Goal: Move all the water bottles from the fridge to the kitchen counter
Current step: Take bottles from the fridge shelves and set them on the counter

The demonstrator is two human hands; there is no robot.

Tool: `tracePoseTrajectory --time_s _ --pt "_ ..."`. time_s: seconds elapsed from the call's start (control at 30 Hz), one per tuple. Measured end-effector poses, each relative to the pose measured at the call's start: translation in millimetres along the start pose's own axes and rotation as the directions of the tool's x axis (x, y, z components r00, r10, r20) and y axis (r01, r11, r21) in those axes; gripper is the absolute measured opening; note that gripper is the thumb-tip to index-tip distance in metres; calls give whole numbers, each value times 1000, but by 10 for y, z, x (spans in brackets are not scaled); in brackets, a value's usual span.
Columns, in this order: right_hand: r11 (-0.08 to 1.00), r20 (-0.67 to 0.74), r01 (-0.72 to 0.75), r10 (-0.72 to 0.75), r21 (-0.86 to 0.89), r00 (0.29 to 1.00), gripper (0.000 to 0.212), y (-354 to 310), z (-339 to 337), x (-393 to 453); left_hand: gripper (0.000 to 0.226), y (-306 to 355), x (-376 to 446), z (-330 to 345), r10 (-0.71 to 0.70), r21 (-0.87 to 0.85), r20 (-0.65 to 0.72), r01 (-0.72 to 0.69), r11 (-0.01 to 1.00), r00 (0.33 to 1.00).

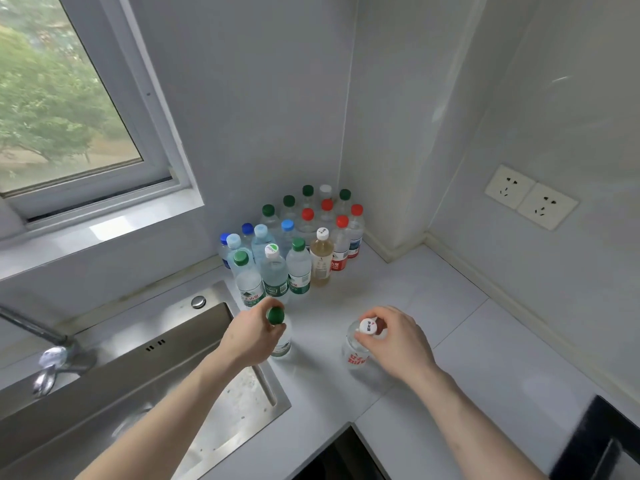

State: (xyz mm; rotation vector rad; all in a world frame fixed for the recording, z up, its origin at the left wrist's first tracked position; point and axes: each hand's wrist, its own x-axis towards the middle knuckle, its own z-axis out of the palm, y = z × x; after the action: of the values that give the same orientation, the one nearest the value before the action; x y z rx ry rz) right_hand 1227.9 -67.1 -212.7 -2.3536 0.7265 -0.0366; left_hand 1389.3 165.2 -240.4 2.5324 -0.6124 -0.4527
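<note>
My left hand (251, 336) grips the neck of a green-capped water bottle (282, 344) that stands on the white kitchen counter (460, 358) beside the sink. My right hand (394, 341) holds the top of a white-capped bottle with a red label (356, 358), upright on the counter to the right. Behind them, in the corner, stands a cluster of several bottles (294, 237) with green, blue, red and white caps; one of them holds a yellowish liquid (321, 259).
A steel sink (145, 368) with a tap (52, 355) lies to the left, its rim right by the left bottle. A window (69, 109) is above it. Wall sockets (531, 197) sit on the right wall. A dark hob edge (595, 441) shows at the bottom right.
</note>
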Motion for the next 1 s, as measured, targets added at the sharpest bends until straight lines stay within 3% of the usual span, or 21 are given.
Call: tracePoseTrajectory --time_s 0.23,0.73,1.0 --pt "999 -8 -17 17 42 1000 11 -65 387 98 27 -147 274 -41 -3 35 -85 6 999 996" --pt "981 -39 -119 127 151 991 13 -178 626 237 17 -310 557 -158 -93 84 -262 118 989 961" --pt "980 -50 -99 109 174 993 16 -304 741 442 21 -287 527 -170 -81 85 -279 108 991 957"
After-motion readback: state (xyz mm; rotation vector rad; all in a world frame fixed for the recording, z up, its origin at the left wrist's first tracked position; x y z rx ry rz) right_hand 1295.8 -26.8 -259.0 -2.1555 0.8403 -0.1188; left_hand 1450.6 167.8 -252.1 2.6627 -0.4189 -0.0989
